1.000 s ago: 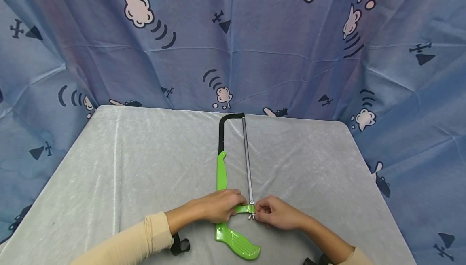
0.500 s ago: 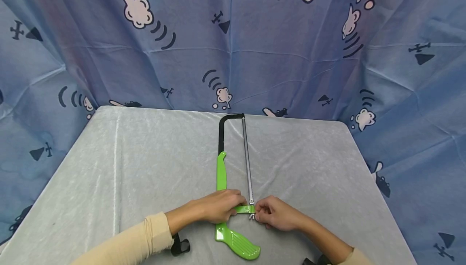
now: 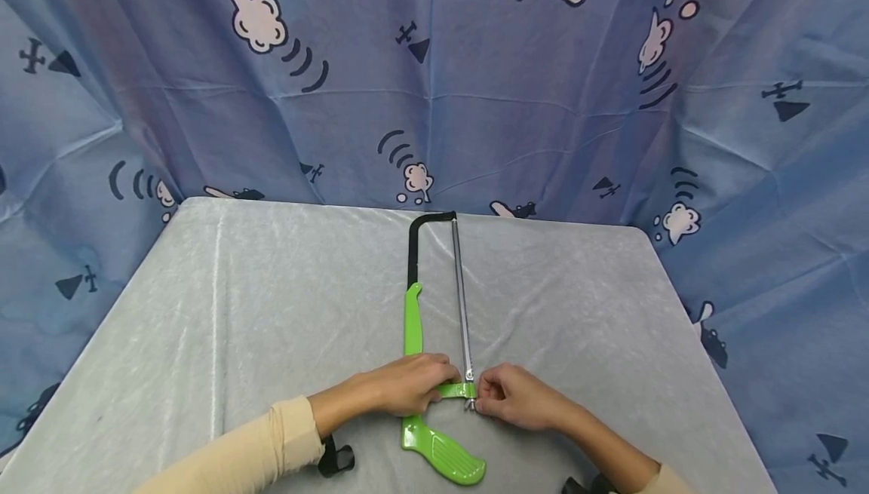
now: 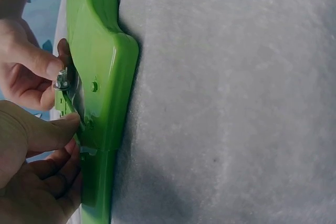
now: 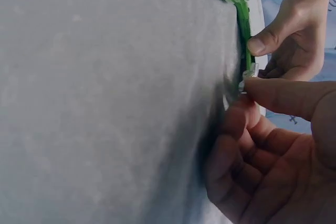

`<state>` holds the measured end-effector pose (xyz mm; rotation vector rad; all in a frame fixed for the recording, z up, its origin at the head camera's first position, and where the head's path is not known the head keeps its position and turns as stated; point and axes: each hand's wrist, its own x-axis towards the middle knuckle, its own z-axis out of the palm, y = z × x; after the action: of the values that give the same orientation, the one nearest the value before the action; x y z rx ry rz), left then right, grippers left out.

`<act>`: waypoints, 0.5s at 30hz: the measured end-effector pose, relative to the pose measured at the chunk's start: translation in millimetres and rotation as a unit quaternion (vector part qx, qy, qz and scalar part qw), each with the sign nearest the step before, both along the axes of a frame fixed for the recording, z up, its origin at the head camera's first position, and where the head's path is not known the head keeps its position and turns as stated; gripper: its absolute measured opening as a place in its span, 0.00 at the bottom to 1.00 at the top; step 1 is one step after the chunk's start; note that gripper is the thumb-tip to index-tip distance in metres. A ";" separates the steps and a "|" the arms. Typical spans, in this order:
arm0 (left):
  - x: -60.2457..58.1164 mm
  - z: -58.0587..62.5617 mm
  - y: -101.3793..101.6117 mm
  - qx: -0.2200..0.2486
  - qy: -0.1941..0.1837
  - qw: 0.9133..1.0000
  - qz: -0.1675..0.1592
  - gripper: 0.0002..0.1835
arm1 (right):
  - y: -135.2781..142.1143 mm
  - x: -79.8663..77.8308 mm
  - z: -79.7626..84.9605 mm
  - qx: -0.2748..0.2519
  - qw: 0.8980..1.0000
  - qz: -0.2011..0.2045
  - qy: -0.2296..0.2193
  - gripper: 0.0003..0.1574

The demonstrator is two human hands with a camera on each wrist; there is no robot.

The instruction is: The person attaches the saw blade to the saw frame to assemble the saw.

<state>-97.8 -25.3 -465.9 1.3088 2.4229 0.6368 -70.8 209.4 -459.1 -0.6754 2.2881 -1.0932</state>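
A hacksaw [image 3: 413, 320] with a green handle and black front frame lies flat on the table, handle end towards me. Its silver blade [image 3: 462, 298] runs along the right side, up to a green cross arm [image 3: 456, 390]. My left hand [image 3: 416, 382] grips that arm, thumb on top, as the left wrist view shows. At the arm's outer end sits a small metal wing nut [image 4: 62, 80]. My right hand [image 3: 519, 397] pinches the wing nut between thumb and forefinger; in the right wrist view the fingertips [image 5: 257, 86] partly cover it.
Pale grey velvety cloth covers the table [image 3: 305, 290]. A blue printed curtain [image 3: 353, 79] hangs along the back and sides. Black straps [image 3: 336, 458] sit at both wrists.
My right fingers have shifted slightly at the wing nut, and its wings stand at a different angle. The left hand and the hacksaw have stayed in place.
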 end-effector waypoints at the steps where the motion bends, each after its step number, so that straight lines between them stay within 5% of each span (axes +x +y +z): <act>1: -0.2 0.2 0.2 0.000 0.001 1.000 0.000 0.17 | -0.6 0.0 0.8 0.008 1.000 0.001 0.014 0.11; 7: -0.2 0.5 0.5 0.001 0.001 1.000 -0.001 0.17 | -5.6 1.9 4.6 0.044 0.995 0.003 0.086 0.13; 15: 0.3 1.0 0.5 0.004 -0.002 1.000 -0.001 0.17 | -14.0 6.3 13.8 0.081 0.990 -0.028 0.115 0.13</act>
<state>-97.5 -24.8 -464.9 1.3125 2.4185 0.6490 -64.5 195.4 -445.3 -0.7081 2.5722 -0.8808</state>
